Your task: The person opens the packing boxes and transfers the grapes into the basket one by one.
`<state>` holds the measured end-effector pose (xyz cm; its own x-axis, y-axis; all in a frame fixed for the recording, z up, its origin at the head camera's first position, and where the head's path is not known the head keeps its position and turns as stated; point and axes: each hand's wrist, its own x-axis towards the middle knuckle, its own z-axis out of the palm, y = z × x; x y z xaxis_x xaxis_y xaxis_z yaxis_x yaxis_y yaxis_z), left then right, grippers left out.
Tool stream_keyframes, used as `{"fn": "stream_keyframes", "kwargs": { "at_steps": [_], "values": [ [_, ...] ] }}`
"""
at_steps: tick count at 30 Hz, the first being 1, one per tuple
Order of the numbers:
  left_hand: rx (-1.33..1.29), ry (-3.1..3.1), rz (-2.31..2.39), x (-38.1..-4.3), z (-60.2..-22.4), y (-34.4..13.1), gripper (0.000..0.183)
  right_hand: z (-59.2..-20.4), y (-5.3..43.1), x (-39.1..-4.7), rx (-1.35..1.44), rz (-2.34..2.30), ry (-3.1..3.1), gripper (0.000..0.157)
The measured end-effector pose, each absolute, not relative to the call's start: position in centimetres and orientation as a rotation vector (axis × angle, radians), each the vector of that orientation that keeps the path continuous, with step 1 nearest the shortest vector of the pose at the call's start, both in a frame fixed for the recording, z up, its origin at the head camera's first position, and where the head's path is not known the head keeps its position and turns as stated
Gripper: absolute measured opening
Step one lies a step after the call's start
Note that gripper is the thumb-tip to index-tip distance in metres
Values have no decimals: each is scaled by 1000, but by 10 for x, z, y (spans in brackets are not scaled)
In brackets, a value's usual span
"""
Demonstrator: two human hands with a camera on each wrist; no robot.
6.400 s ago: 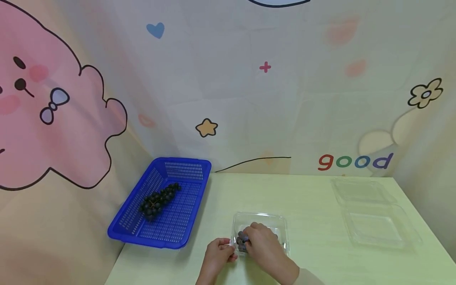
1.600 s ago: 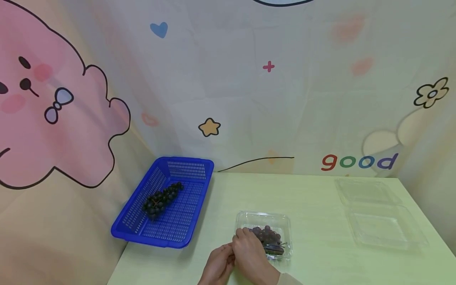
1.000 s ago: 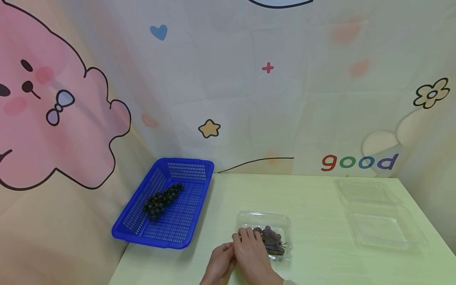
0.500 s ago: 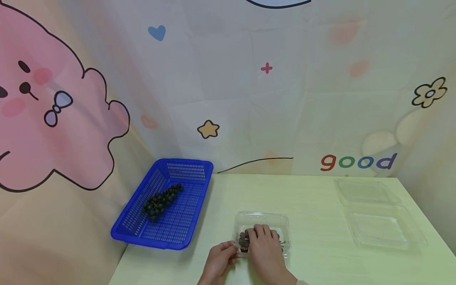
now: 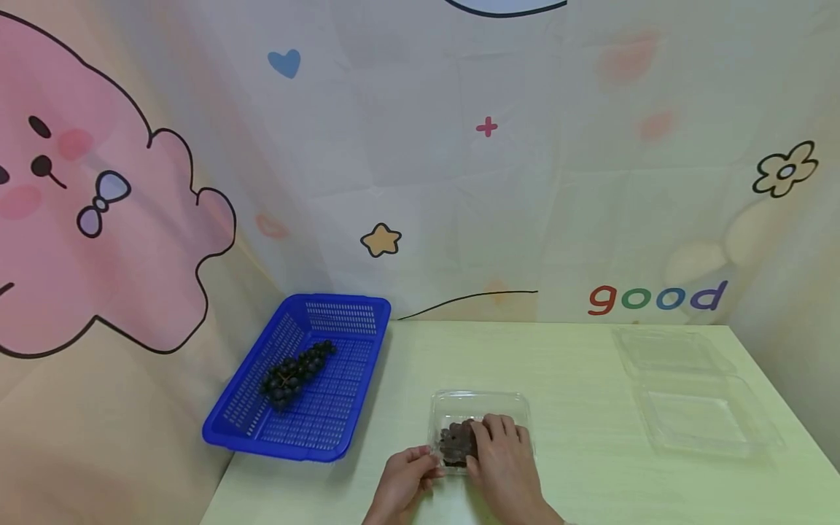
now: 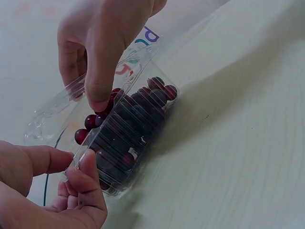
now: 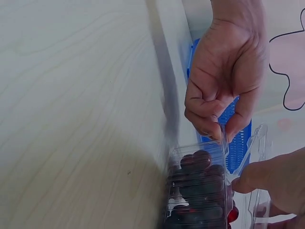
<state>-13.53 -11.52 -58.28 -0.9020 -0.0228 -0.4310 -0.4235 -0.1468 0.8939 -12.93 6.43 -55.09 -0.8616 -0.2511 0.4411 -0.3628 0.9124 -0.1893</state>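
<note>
A clear plastic clamshell box [image 5: 480, 397] sits near the front of the table, holding a bunch of dark red grapes [image 5: 456, 442]. At its near left corner, my left hand [image 5: 405, 474] pinches the rim between thumb and fingers, as the left wrist view also shows. My right hand [image 5: 507, 461] reaches in from above on the right side, thumb and fingers curled about the grapes. In the left wrist view, its thumb presses on grapes [image 6: 90, 121] at the rim. The right hand covers the box's right part in the head view.
A blue perforated basket [image 5: 357, 437] stands to the left with another dark grape bunch [image 5: 295, 375] inside. An open clear plastic container [image 5: 695, 419] lies at the table's right side. A printed cloth [image 5: 446, 182] hangs behind the table.
My right hand has moved from beside the left hand at the box's left corner to the right over the grapes, uncovering those on the left. The left hand stays at the corner.
</note>
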Motion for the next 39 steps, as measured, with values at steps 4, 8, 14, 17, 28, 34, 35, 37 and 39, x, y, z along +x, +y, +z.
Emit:
{"fn": "stream_keyframes", "kwargs": {
  "at_steps": [4, 8, 14, 17, 28, 34, 35, 37, 39],
  "values": [
    [-507, 1841, 2125, -135, -581, -116, 18, -550, 68, -128, 429, 376, -2684, 45],
    [-493, 1853, 2108, -135, -578, -119, 18, -549, 75, -127, 402, 370, -2702, 46],
    [-486, 1849, 2094, -137, -578, -123, 16, -550, 90, -126, 348, 415, -2728, 41],
    [-491, 1852, 2086, -139, -580, -124, 16, -552, 97, -126, 329, 456, -2727, 41],
    [-510, 1845, 2065, -138, -577, -123, 15, -554, 104, -126, 343, 530, -2702, 46],
    [-510, 1837, 2077, -139, -579, -123, 14, -553, 103, -125, 326, 585, -2708, 46],
    [-513, 1834, 2081, -139, -580, -122, 13, -553, 103, -125, 321, 588, -2713, 46],
    [-515, 1832, 2086, -139, -579, -122, 10, -553, 102, -124, 310, 597, -2720, 46],
    [-519, 1833, 2088, -138, -578, -121, 5, -553, 102, -124, 297, 610, -2726, 46]
  ]
}}
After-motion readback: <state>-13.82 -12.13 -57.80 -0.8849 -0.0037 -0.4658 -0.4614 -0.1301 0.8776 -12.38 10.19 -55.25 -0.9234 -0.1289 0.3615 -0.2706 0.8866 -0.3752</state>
